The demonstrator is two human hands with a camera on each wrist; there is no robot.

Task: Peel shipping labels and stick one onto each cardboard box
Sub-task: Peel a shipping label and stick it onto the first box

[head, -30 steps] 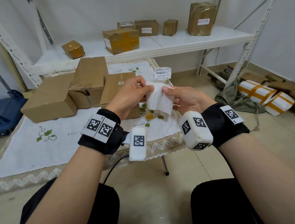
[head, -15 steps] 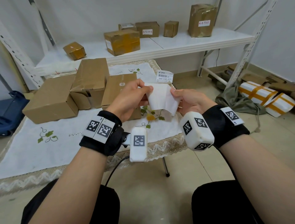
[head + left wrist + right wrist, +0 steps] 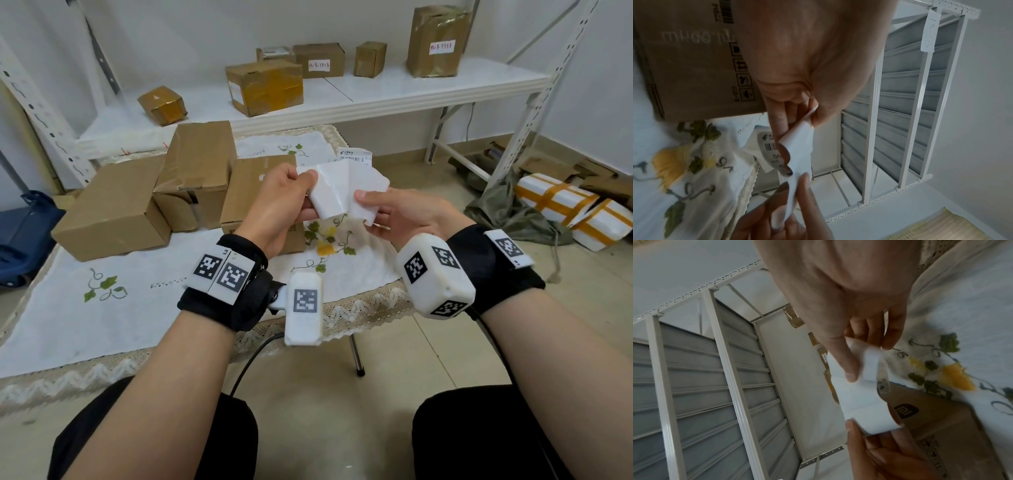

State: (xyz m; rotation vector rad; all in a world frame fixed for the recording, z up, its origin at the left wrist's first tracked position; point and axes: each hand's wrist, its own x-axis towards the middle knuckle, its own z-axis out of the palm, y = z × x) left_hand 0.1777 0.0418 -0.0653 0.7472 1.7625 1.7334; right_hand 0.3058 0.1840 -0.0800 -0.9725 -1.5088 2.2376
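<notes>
Both hands hold a blank-sided white label strip [image 3: 342, 192] up over the table's right part. My left hand [image 3: 308, 185] pinches its left end between thumb and fingers, and the left wrist view shows that pinch on the label strip [image 3: 797, 154]. My right hand [image 3: 366, 205] pinches the right end, thumb on top of the label strip [image 3: 859, 394]. A printed barcode label [image 3: 354, 157] shows just behind the strip, near the table's far edge. Three plain cardboard boxes stand on the tablecloth: a large box [image 3: 113, 209], a tall box [image 3: 198, 171] and a box [image 3: 253, 192] under my left hand.
The table [image 3: 137, 308] has an embroidered white cloth with a lace edge. Behind it, a white shelf [image 3: 376, 92] carries several taped boxes, some labelled. Wrapped white parcels [image 3: 561, 202] and a green bag lie on the floor at right. A blue bag [image 3: 24, 233] sits at left.
The hands have drawn apart, spreading the strip from a hanging fold into a wider band between them. Boxes and the printed label have not moved.
</notes>
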